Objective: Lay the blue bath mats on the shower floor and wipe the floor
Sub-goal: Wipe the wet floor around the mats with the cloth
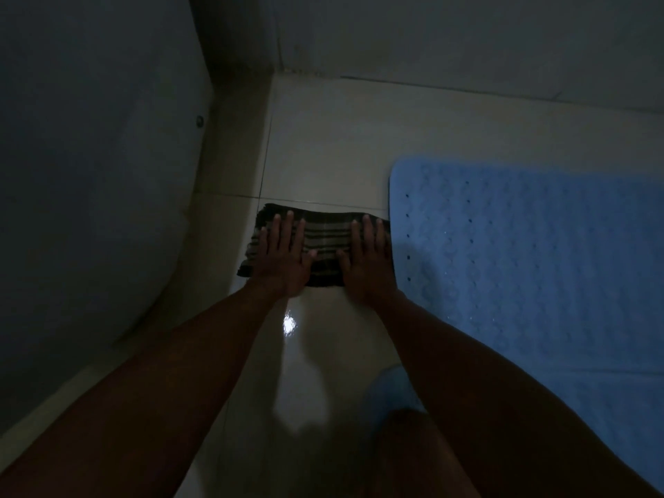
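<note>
blue bath mat (531, 260) lying flat on the pale tiled shower floor (323, 138), filling the right side of the view; its surface is dotted with small holes and raised bumps, and its rounded near-left corner sits just beside a striped cloth (323, 242). a second patch of blue (391, 393) shows lower down, partly hidden behind the right forearm; whether it belongs to the same mat cannot be told. the cloth, dark with lighter stripes, lies spread on the floor between the mat and the curved white fixture (93, 174) at left, its right edge touching or nearly touching the mat edge. left hand (284, 257) pressed palm-down on the left half of the cloth, fingers straight and slightly spread; right hand (366, 260) pressed palm-down on the right half in the same way. neither grip closes around anything: both hands are flat and wide, resting on top of the cloth, thumbs pointing toward each other and close together. both bare forearms reach in from the bottom of the view. a bright spot of reflected light (288, 323) shines on the glossy tile just below the left wrist. the scene is dim, and the far wall (467, 37) meets the floor along a dark joint at top.
</note>
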